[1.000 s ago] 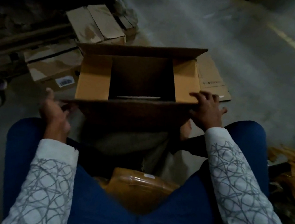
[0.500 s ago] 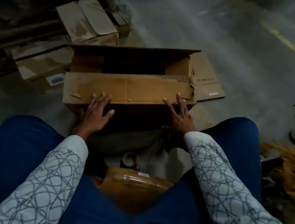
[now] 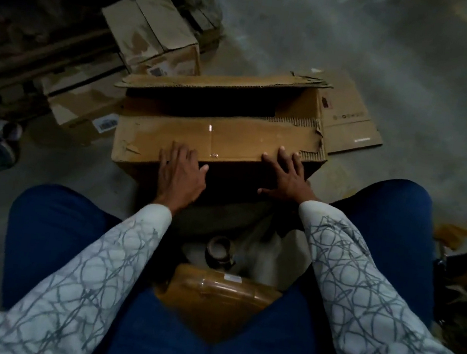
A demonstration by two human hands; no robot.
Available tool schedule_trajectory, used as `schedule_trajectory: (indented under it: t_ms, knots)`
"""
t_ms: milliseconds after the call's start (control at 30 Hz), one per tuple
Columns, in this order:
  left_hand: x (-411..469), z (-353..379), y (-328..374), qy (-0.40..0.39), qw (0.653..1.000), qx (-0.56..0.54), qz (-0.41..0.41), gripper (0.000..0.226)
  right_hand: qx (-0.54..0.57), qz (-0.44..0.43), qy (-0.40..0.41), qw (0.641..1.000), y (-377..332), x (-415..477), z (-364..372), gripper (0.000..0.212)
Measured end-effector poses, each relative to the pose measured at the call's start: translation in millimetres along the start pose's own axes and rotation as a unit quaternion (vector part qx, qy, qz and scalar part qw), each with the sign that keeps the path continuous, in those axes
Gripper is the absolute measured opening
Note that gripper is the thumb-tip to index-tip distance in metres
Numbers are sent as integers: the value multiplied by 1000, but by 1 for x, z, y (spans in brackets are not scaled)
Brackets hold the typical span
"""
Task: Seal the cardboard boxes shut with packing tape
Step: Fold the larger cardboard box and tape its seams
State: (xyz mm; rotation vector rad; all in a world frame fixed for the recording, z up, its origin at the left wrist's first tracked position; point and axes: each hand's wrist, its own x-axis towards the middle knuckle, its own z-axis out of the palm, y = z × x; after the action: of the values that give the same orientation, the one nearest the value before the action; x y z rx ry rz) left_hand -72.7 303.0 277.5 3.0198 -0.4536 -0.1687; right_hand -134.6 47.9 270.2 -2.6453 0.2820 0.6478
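Left grip (image 3: 181, 171), right grip (image 3: 286, 175): flap edge (image 3: 235, 155)

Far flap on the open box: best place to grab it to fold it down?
Pinch the far flap by its free long edge near the middle, reaching over the opening from the person's side. It stands raised with that corrugated edge exposed; the left hand and right hand rest on the near flap.

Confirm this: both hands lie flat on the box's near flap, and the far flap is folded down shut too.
Wrong about the far flap. The head view shows the left hand and right hand flat on the near flap, but the far flap stands raised, with a dark gap beneath it.
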Motion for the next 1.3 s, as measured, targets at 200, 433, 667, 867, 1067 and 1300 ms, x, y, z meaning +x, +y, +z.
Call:
schedule_trajectory:
  t_ms: [200, 433, 667, 867, 1067, 1300]
  knots:
    - [86, -40, 74, 94, 995, -30, 17, 78, 44, -5, -10, 999, -10, -13, -18, 82]
    - [138, -13, 81, -48, 998, -17, 42, 77, 57, -13, 12, 998, -6, 4, -18, 74]
    - [126, 33, 65, -119, 991, -30, 51, 74, 55, -12, 7, 998, -10, 18, -5, 78]
    - [105, 23, 58, -132, 987, -31, 82, 74, 42, 4, -37, 998, -21, -5, -24, 80]
    - [37, 10, 27, -143, 981, -77, 108, 71, 40, 11, -20, 999, -26, -17, -12, 90]
    - [-48, 6, -8, -226, 938, -263, 0, 39, -15, -15, 98, 995, -43, -25, 11, 76]
